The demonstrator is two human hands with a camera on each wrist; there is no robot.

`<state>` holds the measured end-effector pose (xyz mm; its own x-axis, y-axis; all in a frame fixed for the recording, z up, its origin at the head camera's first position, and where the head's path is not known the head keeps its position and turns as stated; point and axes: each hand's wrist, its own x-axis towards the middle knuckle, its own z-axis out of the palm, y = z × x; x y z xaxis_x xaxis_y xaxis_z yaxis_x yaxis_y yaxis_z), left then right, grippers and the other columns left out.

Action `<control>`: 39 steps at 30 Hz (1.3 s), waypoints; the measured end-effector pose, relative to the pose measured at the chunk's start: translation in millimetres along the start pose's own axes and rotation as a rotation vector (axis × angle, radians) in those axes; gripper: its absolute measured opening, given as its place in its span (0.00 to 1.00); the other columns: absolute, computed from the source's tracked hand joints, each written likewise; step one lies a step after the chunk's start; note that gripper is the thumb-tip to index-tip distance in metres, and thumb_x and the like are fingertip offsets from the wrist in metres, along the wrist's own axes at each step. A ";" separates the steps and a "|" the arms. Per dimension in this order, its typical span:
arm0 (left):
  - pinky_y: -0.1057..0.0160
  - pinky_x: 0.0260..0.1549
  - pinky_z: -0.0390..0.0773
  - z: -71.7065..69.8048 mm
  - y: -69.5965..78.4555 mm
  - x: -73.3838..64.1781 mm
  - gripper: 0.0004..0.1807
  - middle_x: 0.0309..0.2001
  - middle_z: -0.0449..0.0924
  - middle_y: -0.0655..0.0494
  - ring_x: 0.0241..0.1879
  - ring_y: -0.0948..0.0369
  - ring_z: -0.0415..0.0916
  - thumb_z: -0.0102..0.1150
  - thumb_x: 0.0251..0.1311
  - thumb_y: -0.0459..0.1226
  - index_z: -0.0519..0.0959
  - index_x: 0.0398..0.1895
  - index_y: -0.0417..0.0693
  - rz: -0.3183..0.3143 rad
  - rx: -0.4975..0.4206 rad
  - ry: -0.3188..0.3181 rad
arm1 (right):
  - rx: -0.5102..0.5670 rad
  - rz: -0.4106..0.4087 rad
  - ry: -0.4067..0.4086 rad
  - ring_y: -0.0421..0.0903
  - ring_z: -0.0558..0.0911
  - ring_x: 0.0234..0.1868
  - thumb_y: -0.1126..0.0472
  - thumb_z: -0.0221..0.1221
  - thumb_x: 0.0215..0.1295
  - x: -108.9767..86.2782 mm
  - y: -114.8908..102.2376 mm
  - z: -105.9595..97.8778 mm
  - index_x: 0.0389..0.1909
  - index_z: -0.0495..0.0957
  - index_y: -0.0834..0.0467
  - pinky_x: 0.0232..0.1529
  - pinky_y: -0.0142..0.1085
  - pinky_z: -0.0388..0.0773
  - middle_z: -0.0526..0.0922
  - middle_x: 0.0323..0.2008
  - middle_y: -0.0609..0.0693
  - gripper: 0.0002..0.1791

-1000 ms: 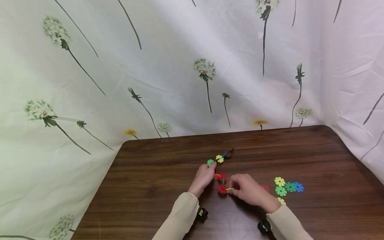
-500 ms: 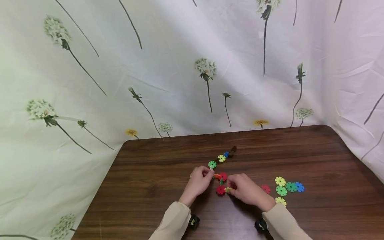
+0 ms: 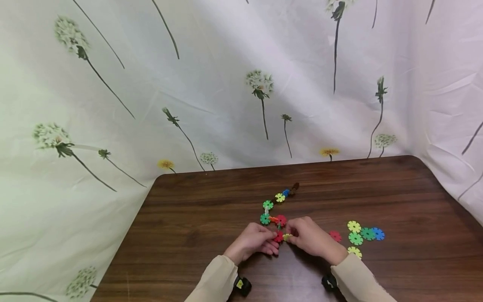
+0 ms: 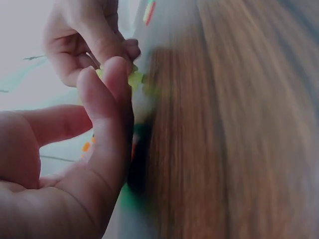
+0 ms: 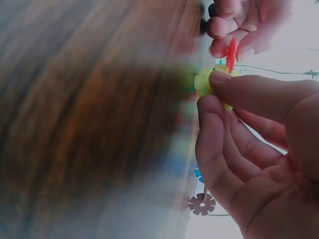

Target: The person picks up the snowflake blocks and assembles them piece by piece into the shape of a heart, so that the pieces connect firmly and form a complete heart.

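My right hand (image 3: 311, 239) pinches a yellow notched interlocking disc (image 5: 202, 82) between thumb and fingertip. Close by, the fingers of my left hand (image 3: 253, 241) grip the red interlocking disc (image 5: 231, 54) that sits beside the yellow one at the near end of a chain. The chain winds away over the table through another red disc (image 3: 281, 220), an orange disc (image 3: 273, 219), a dark green disc (image 3: 265, 219) and a white disc (image 3: 266, 211). Beyond them come a light green disc (image 3: 268, 204), a yellow disc (image 3: 280, 197), a blue disc (image 3: 285, 193) and brown pieces (image 3: 295, 187).
Loose discs lie right of my right hand: a red disc (image 3: 335, 236), two yellow ones, two green ones and a blue disc (image 3: 378, 233). The brown wooden table (image 3: 188, 218) ends at a white flower-print cloth (image 3: 226, 105) behind and at the sides.
My left hand has come off the upper part of the chain and moved toward me to the near red disc. My right hand keeps its pinch on the yellow disc, nearly in place.
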<state>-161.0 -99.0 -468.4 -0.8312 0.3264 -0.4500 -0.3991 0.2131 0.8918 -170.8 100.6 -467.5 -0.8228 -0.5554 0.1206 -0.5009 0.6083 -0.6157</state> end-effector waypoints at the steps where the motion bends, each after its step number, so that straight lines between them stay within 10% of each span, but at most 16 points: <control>1: 0.70 0.22 0.80 0.5 -0.2 0.6 0.12 0.24 0.83 0.50 0.22 0.64 0.82 0.53 0.66 0.33 0.80 0.38 0.28 -0.007 -0.013 -0.006 | -0.007 -0.002 0.000 0.32 0.69 0.22 0.63 0.66 0.58 0.1 -0.6 -0.3 0.21 0.75 0.51 0.26 0.27 0.68 0.75 0.21 0.38 0.10; 30: 0.66 0.29 0.83 -1.7 -4.0 6.4 0.11 0.22 0.82 0.52 0.23 0.64 0.82 0.51 0.66 0.29 0.79 0.42 0.26 -0.026 -0.099 0.003 | -0.022 0.007 -0.007 0.33 0.71 0.24 0.66 0.67 0.55 6.6 -5.7 4.2 0.22 0.77 0.53 0.26 0.28 0.69 0.78 0.22 0.40 0.09; 39: 0.66 0.29 0.84 -15.8 0.9 3.3 0.12 0.24 0.82 0.53 0.25 0.63 0.83 0.52 0.66 0.30 0.79 0.43 0.26 -0.013 -0.056 -0.020 | 0.042 0.066 -0.087 0.37 0.78 0.33 0.64 0.71 0.49 -3.8 13.9 -35.3 0.32 0.80 0.54 0.34 0.32 0.75 0.82 0.29 0.43 0.11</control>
<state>-170.2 -112.3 -468.4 -0.8179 0.3426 -0.4622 -0.4317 0.1657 0.8867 -184.1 131.2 -449.1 -0.8261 -0.5634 0.0116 -0.4334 0.6221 -0.6521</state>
